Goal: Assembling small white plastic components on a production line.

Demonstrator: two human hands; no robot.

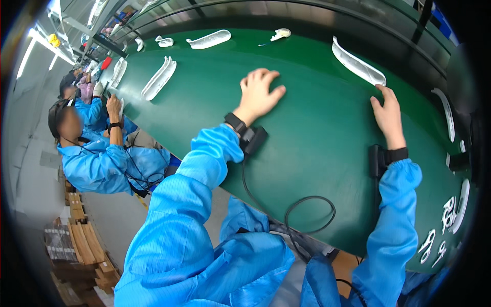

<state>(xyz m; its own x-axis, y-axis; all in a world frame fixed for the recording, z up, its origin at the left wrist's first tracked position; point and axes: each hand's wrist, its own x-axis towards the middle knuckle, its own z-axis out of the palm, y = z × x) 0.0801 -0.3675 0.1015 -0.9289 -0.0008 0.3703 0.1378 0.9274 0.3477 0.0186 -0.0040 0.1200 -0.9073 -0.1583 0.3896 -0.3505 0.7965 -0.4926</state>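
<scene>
Over a green bench point(312, 158), the left hand point(257, 96) spreads empty while the right hand point(388, 113), thumb parted from fingers, is at the near end of a white shell point(354, 63), far right, contact unclear; its thin-looking rim probably suits a light pinch.

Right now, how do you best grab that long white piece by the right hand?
Probably by the near end of the long white piece, from the person's side, with the right hand: the curved shell slants toward that hand, and its thin rim looks pinchable.
</scene>
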